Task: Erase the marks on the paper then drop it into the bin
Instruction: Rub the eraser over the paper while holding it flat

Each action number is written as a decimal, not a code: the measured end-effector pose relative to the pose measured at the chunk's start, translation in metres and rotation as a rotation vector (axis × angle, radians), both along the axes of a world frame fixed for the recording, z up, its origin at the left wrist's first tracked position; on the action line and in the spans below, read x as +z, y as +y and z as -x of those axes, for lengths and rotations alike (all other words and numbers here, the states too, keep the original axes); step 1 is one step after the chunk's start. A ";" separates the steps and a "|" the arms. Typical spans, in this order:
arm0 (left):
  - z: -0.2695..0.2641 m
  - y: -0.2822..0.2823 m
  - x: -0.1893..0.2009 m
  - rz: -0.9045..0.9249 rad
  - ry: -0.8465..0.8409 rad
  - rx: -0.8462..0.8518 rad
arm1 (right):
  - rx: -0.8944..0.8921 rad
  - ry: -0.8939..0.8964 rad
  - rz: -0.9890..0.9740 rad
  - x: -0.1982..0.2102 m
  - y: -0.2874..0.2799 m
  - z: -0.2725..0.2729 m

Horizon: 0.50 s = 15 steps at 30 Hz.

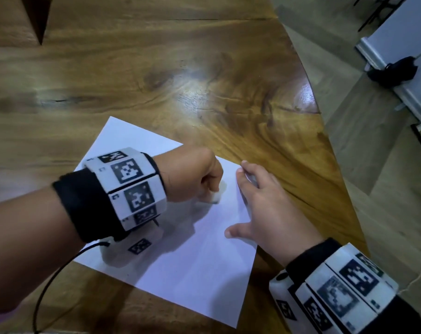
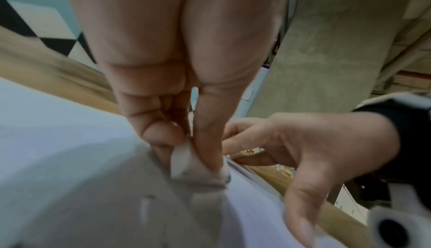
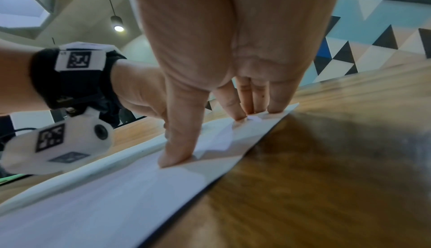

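Head view: the left hand (image 1: 195,174) is seen curled into a fist over the sheet of paper (image 1: 180,273), and a small white eraser (image 2: 186,161) is pinched between its thumb and fingertips, its lower end pressed onto the sheet. The right hand (image 1: 269,208) is laid with straight, spread fingers (image 3: 275,102) pressed on the paper's right edge, thumb tip down on the sheet nearer the body. The paper is lain flat on the wooden table (image 1: 132,68), angled, near the table's curved right edge. Bare wood is left open beyond and left of the sheet. No marks can be made out.
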State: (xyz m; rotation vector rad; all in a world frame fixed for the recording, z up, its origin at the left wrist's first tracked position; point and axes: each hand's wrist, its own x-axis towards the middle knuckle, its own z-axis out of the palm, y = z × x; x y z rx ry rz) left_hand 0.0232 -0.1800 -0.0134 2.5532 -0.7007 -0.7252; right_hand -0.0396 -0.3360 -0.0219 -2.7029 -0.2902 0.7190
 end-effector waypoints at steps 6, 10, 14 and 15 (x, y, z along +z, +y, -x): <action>-0.021 -0.006 0.002 0.061 -0.167 0.147 | 0.007 -0.011 -0.009 -0.002 -0.002 0.000; -0.007 0.001 0.001 0.038 -0.079 0.061 | 0.003 -0.014 -0.014 -0.002 -0.002 0.000; -0.006 0.001 0.003 0.002 -0.039 0.071 | 0.005 -0.018 -0.021 -0.003 -0.002 0.000; -0.011 -0.002 0.002 0.015 -0.091 0.125 | 0.002 -0.020 -0.027 -0.003 -0.003 0.000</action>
